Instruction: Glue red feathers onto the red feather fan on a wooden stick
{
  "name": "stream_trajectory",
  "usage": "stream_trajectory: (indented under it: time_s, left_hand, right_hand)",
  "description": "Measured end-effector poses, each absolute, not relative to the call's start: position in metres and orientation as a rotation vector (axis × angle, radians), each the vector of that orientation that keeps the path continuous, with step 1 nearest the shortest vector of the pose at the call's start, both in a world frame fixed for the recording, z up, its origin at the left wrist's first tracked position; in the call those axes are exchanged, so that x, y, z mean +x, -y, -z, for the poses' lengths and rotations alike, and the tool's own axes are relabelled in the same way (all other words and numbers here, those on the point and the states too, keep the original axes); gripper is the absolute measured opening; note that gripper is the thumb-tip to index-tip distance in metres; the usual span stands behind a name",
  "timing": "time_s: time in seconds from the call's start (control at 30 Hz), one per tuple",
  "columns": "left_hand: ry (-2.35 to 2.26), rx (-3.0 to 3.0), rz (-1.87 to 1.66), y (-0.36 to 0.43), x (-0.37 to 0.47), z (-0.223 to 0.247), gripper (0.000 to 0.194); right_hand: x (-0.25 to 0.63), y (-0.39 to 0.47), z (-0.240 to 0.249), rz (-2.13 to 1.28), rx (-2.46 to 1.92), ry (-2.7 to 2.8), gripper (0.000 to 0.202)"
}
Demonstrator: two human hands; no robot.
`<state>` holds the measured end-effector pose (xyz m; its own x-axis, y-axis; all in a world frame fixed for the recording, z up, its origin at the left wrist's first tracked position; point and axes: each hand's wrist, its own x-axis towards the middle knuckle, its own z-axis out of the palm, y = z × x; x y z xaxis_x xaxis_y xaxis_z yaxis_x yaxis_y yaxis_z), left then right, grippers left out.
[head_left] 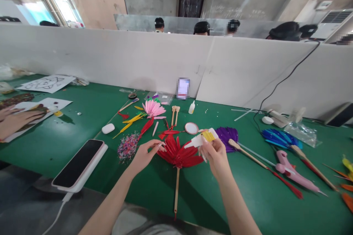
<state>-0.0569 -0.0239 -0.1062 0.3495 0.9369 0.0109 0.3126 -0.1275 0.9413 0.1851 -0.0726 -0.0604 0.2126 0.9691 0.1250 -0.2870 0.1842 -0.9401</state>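
A red feather fan (179, 154) with a slim wooden handle (177, 191) lies on the green table in front of me. My right hand (213, 152) grips a white glue bottle (205, 138) with a yellow label, tilted so its nozzle points left over the red feathers. At the fan's left edge, my left hand (147, 154) is closed in a pinch, its fingertips against the feathers. Whatever lies between those fingertips is too small to make out. Just behind the fan is a small round red-rimmed mirror (191, 128).
Left of the fan lie multicoloured beads (128, 147) and a pink feather piece (154, 109). Rightward are a purple fan (227, 137), a blue fan (281, 138) and a pink glue gun (296, 174). A phone (78, 165) sits front left. Another person's hand (23, 119) works far left.
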Motion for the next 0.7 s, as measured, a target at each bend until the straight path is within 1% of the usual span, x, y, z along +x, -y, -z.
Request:
stream_trajectory:
  time_s: [0.33, 0.7]
  left_hand:
    - [-1.109, 1.559, -0.882, 0.029, -0.027, 0.100, 0.041]
    - [-1.024, 1.704, -0.831, 0.035, 0.013, 0.086, 0.036]
  right_hand:
    - [0.192, 0.085, 0.079, -1.218, -0.897, 0.702, 0.028]
    - [0.198, 0.090, 0.100, -1.311, -0.803, 0.553, 0.036]
